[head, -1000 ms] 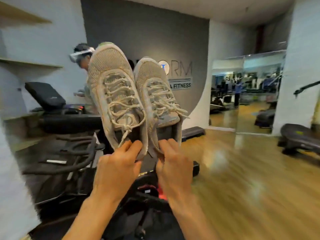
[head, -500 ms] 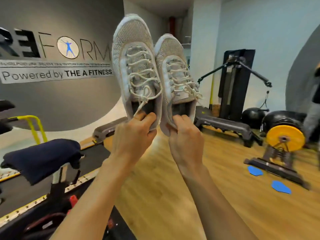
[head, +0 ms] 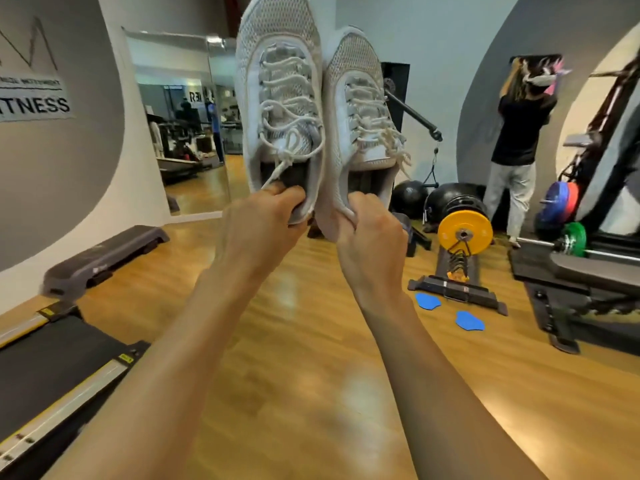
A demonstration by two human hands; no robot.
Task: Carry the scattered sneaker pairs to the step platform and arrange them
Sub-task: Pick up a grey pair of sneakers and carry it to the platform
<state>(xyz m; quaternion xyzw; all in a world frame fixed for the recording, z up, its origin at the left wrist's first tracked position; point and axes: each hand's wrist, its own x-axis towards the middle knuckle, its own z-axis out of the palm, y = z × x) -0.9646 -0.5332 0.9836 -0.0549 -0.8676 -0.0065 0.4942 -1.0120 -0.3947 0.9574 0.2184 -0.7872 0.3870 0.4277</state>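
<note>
I hold a pair of white mesh sneakers up in front of me, toes pointing up, side by side and touching. My left hand [head: 263,220] grips the heel of the left sneaker [head: 280,98]. My right hand [head: 370,233] grips the heel of the right sneaker [head: 360,109]. Loose white laces hang over both tongues. A grey step platform [head: 104,254] lies on the wooden floor at the left, against the wall, with nothing on top of it.
A treadmill [head: 59,362] fills the lower left. A yellow weight plate [head: 464,233] on a stand, two blue floor pads [head: 427,301], a bench [head: 588,271] and a barbell rack sit at the right. A person [head: 516,133] stands at the far right wall. A mirror [head: 180,126] is behind.
My view has swung right across the gym; the step platform has shifted from behind the sneakers to the left. Both hands keep gripping the sneakers, raised higher in view.
</note>
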